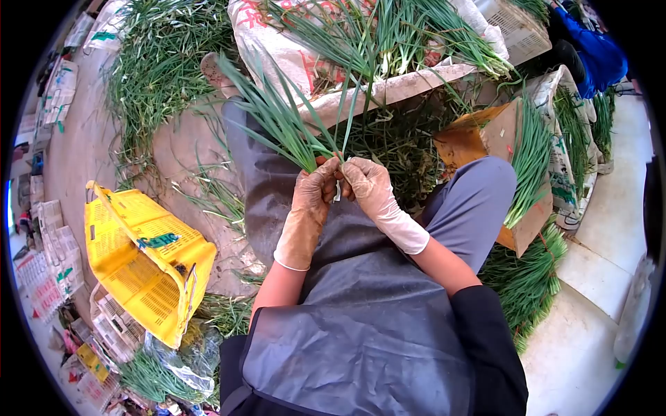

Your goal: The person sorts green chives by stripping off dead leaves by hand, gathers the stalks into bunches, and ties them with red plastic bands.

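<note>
My left hand, in a soiled thin glove, is closed around the base of a small bunch of spring onions, whose leaves fan up and to the left. My right hand, also gloved, meets it over my lap. Its thumb and fingers pinch a thin green stalk at the root end, and a small pale piece shows between the hands. More spring onions lie just ahead on a white sack over a low surface.
A yellow plastic crate stands tilted at my left. Discarded leaves heap at the upper left. On my right, a cardboard box has bundled greens against it, with another pile below. A person in blue is at the upper right.
</note>
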### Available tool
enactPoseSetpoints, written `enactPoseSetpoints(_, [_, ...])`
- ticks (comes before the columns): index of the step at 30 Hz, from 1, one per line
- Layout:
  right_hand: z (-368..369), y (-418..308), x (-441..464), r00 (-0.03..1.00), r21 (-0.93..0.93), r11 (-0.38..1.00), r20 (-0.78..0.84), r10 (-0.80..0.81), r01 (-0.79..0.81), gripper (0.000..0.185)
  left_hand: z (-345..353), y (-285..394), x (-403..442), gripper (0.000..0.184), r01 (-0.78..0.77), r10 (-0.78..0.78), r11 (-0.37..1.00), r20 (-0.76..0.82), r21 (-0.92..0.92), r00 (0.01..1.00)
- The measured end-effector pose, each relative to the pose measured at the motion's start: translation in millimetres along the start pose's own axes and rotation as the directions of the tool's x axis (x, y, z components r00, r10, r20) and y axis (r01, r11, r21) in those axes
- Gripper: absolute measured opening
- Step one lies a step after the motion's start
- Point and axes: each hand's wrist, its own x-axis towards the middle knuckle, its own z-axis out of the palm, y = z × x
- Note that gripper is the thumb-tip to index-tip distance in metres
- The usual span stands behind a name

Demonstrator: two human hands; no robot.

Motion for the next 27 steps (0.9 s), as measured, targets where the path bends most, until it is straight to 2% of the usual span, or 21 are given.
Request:
enactPoseSetpoints(3, [1, 2, -1, 0.996, 0.043, 0.997, -0.074, -0.058, 0.061, 0.022, 9, -6, -3, 0.016, -0.040, 0.040, 0.999, -0.049, -0.001, 0.998])
enactPoseSetpoints(5, [-8, 13, 7, 0.985, -0.008, 0.991, -0.115, -0.130, 0.130, 0.025, 14, -9, -2, 0.013, -0.132, 0.130, 0.991, -0.116, -0.002, 0.985])
enactPoseSetpoints(7, [-22, 3, 8, 0.979, 0.048, 0.996, -0.189, -0.070, 0.081, 0.028, 8, -5, -1, 0.011, -0.163, 0.162, 0.987, -0.073, -0.006, 0.984])
enactPoseSetpoints(8, [-39, 12, 11, 0.977, -0.051, 0.993, -0.180, -0.114, 0.107, 0.030, 10, 2, -1, 0.011, -0.236, 0.234, 0.972, -0.101, -0.008, 0.967])
enactPoseSetpoints(9, [-60, 30, 14, 0.983, -0.095, 0.995, -0.181, 0.004, -0.022, 0.033, 9, 9, -1, 0.012, -0.311, 0.307, 0.951, -0.129, -0.010, 0.943])
enactPoseSetpoints(10, [-86, 51, 24, 0.990, -0.555, 0.822, -0.115, 0.078, -0.129, 0.034, 1, 18, -1, 0.013, -0.341, 0.338, 0.940, -0.105, -0.012, 0.935])
enactPoseSetpoints(11, [-101, 61, 32, 0.981, -0.883, 0.440, -0.093, 0.170, -0.160, 0.037, -5, 28, -2, 0.016, -0.345, 0.334, 0.937, -0.142, -0.061, 0.932])
enactPoseSetpoints(12, [-101, 56, 33, 0.982, -0.884, 0.440, -0.094, 0.162, -0.157, 0.037, -12, 39, -5, 0.019, -0.391, 0.378, 0.919, -0.181, -0.044, 0.908])
enactPoseSetpoints(14, [-104, 36, 32, 0.987, -0.961, 0.271, -0.095, -0.131, -0.057, 0.048, -11, 60, -11, 0.022, -0.435, 0.420, 0.900, -0.200, -0.034, 0.885])
enactPoseSetpoints(15, [-92, 12, 42, 0.965, -0.869, 0.494, -0.146, -0.216, -0.021, 0.058, -6, 71, -20, 0.026, -0.468, 0.438, 0.869, -0.190, -0.162, 0.879])
enactPoseSetpoints(16, [-81, 3, 59, 0.904, -0.801, 0.594, -0.193, -0.382, 0.080, 0.066, -6, 79, -25, 0.030, -0.488, 0.454, 0.826, -0.182, -0.282, 0.872])
enactPoseSetpoints(17, [-68, -20, 70, 0.928, -0.823, 0.567, -0.242, -0.285, -0.041, 0.073, -17, 85, -22, 0.030, -0.485, 0.452, 0.829, -0.175, -0.278, 0.875])
enactPoseSetpoints(18, [-61, -14, 91, 0.945, -0.850, 0.520, -0.237, -0.225, -0.090, 0.074, -34, 90, -16, 0.031, -0.325, 0.392, 0.858, 0.096, -0.398, 0.915])
enactPoseSetpoints(19, [-50, -7, 104, 0.963, -0.860, 0.496, -0.220, -0.153, -0.118, 0.059, -43, 91, -9, 0.032, -0.136, 0.330, 0.874, 0.367, -0.466, 0.869])
enactPoseSetpoints(20, [-31, -4, 96, 0.977, -0.852, 0.524, -0.127, -0.172, -0.018, 0.040, -45, 90, -7, 0.035, -0.103, 0.256, 0.885, 0.291, -0.453, 0.922])
enactPoseSetpoints(21, [-15, 23, 99, 0.989, -0.975, 0.217, 0.019, -0.148, 0.051, 0.027, -48, 90, -6, 0.035, -0.104, 0.264, 0.885, 0.303, -0.454, 0.916])
enactPoseSetpoints(22, [4, 6, 89, 0.934, -0.967, 0.035, 0.252, 0.255, 0.251, 0.022, -52, 91, -7, 0.037, -0.034, 0.238, 0.855, 0.333, -0.518, 0.912])
enactPoseSetpoints(23, [-4, -5, 70, 0.807, -0.871, 0.199, 0.490, 0.328, 0.448, 0.019, -58, 92, -10, 0.040, 0.039, 0.210, 0.818, 0.361, -0.574, 0.909])
enactPoseSetpoints(25, [-15, -33, 81, 0.937, -0.881, 0.410, 0.317, 0.146, 0.235, 0.019, -60, 95, -8, 0.038, 0.029, 0.216, 0.802, 0.335, -0.596, 0.917])
enactPoseSetpoints(26, [-25, -25, 105, 0.934, -0.884, 0.384, 0.138, -0.328, 0.265, 0.024, -60, 95, -7, 0.034, 0.038, 0.263, 0.805, 0.413, -0.593, 0.872])
enactPoseSetpoints(27, [-27, -47, 132, 0.974, -0.989, 0.140, -0.079, -0.212, -0.050, 0.035, -59, 96, -9, 0.032, 0.048, 0.303, 0.809, 0.485, -0.585, 0.820])
